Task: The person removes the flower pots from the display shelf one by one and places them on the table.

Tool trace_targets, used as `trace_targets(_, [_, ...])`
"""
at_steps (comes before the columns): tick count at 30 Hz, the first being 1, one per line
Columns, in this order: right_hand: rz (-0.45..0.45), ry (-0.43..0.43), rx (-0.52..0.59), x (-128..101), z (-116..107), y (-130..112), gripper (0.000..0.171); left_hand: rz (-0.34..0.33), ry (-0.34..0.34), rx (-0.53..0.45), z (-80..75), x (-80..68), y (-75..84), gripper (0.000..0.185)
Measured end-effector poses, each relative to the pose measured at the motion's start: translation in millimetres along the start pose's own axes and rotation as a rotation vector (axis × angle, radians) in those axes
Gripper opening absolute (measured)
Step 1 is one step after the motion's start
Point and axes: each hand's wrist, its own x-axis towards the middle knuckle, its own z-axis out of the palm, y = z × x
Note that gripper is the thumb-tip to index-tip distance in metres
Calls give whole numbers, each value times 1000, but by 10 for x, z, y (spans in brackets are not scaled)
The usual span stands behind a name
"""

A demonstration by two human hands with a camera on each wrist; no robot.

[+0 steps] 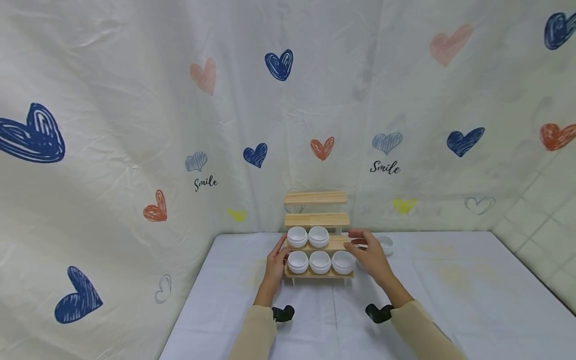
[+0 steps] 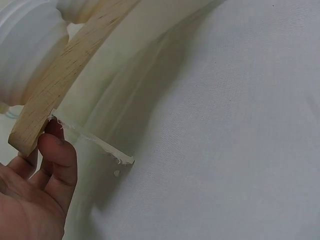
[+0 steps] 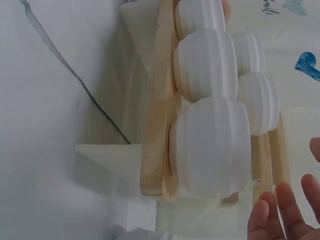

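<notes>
A tiered rack of pale wooden shelves (image 1: 317, 219) on whitish supports stands in front of me. Three small white bowls (image 1: 320, 262) sit in a row on its lowest shelf. Two more white bowls (image 1: 318, 236) stand on the shelf above, toward the left. My left hand (image 1: 273, 265) grips the rack's left end; the left wrist view shows curled fingers (image 2: 59, 150) at the wooden shelf end (image 2: 32, 125). At the right end, my right hand (image 1: 371, 254) is held with fingers apart and nothing between them, beside the second shelf's bare part (image 1: 336, 243).
Behind my right hand, another white bowl (image 1: 386, 244) is on the table, partly hidden. White cloth (image 1: 450, 300) covers the table. A hanging sheet with printed hearts (image 1: 279, 110) is close behind the rack, whose upper two shelves carry no bowls.
</notes>
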Motion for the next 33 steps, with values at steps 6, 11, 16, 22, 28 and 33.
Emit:
trace_targets(6, [-63,-27,7,64,110,-45,46,9,11,-1,6,34,-65,54])
trace_targets(11, [-95,-60,11,127,198,-69,47,-8,-1,-16,-20,125,-165,54])
trace_targets(16, [-116,-95,38,180,282,-97,50,-3,27,2,-14,210,-298,52])
trace_targets(22, [-72,-119,33,244,389,-118,56,2,34,17,-11,223,-316,51])
trace_targets(28, [-41,-131,24,281,464,-140,58,-9,-7,-11,-29,106,-121,54])
trace_targets(33, [-1,-134,13,312,513,-141,60,0,-29,-4,-41,9,8,54])
